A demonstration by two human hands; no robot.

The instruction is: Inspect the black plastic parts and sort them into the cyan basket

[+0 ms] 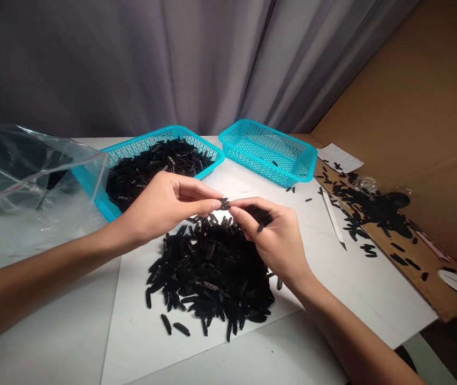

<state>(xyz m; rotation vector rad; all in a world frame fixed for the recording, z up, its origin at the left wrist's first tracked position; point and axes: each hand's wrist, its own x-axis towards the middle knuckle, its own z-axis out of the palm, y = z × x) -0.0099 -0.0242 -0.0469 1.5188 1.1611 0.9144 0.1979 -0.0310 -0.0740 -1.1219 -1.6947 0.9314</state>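
Between the fingertips of both hands is a small black plastic piece (224,203), pinched from either side. My left hand (164,206) grips it by thumb and forefinger from the left. On the other side, my right hand (274,227) pinches its right end, with more black pieces tucked in the curled palm. Right below lies a large heap of similar small, elongated black pieces (216,267) on a white sheet (132,331). A few pieces lie loose at the heap's front edge. Exact details of the held piece are too small to make out.
Behind my left hand stands a blue basket (118,213) full of black pieces. A second blue basket (268,167) at the back holds one piece. Left is a clear plastic bag (47,198). Right are a white craft knife (334,219), scattered black pieces (385,211) and a cardboard wall (425,107).
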